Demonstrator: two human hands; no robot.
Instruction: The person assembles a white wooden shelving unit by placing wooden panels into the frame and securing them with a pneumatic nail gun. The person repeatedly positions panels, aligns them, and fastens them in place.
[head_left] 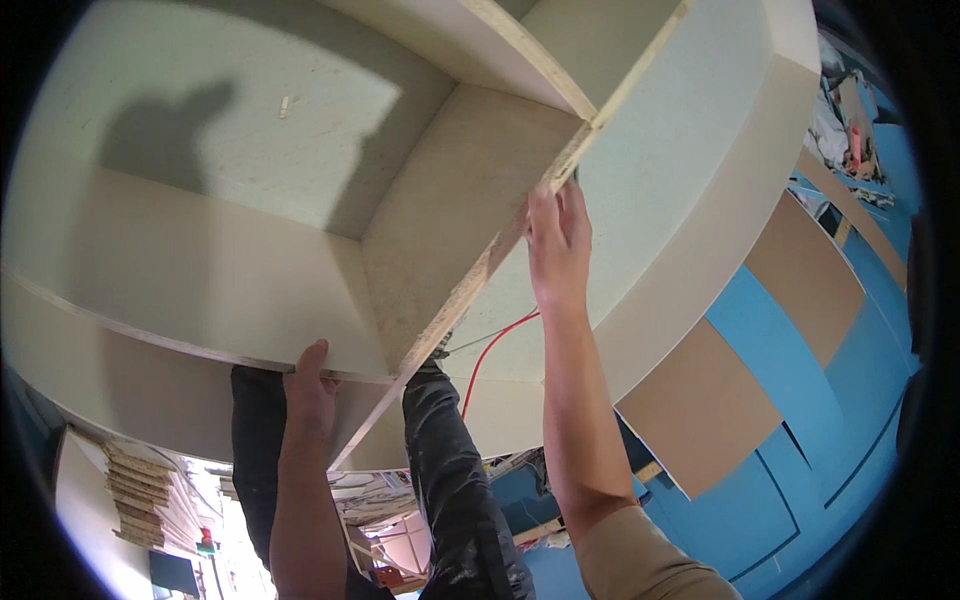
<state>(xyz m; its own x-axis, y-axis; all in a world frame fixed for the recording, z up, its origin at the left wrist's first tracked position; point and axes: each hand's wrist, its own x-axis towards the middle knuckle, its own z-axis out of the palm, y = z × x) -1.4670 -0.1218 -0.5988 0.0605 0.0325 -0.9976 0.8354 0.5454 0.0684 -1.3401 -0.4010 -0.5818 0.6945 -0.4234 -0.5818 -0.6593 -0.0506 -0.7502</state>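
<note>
A large cabinet carcass of pale boards with raw, rough edges lies in front of me, its compartments facing up. My left hand (310, 400) is closed on the near side board (220, 275), thumb over its edge and most fingers hidden behind it. My right hand (556, 235) grips the raw edge of the long divider (470, 285), just below where a cross board (535, 60) meets it. A small dark bit shows by the right fingertips, too little to name. One leg in dark, stained trousers (435, 420) stands inside the cabinet, beyond the near board.
A thin red hose or cable (483, 357) runs beneath my right forearm. Brown board sheets (705, 410) lie on the blue floor (740, 510) at right. Stacked boards (140, 490) stand at lower left. Cluttered scraps (850, 130) sit at upper right.
</note>
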